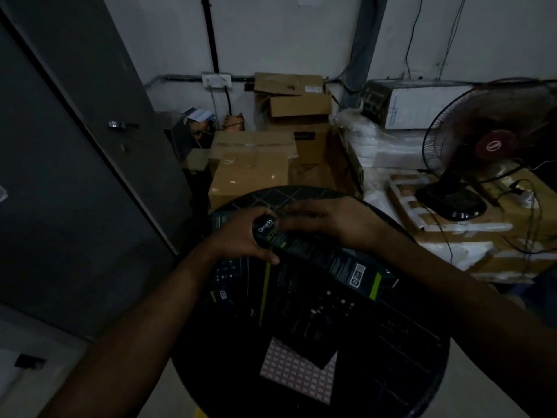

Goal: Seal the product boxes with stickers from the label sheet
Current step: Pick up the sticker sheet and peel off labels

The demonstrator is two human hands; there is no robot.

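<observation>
A long dark product box (328,257) with green stripes and white lettering lies tilted above the round black table (407,357). My left hand (244,233) grips its far end, fingers and thumb curled round it. My right hand (325,220) lies over the same end, its fingers stretched across the box top beside the left hand. Several more dark boxes (271,300) lie flat on the table under it. The label sheet (295,375), pale with rows of small stickers, lies near the table's front, one corner covered by a dark box.
Brown cardboard cartons (250,167) are stacked behind the table. A black and red standing fan (482,146) sits on cartons at the right, with cables. A grey door (75,146) fills the left. White packages (379,146) are piled at the back right.
</observation>
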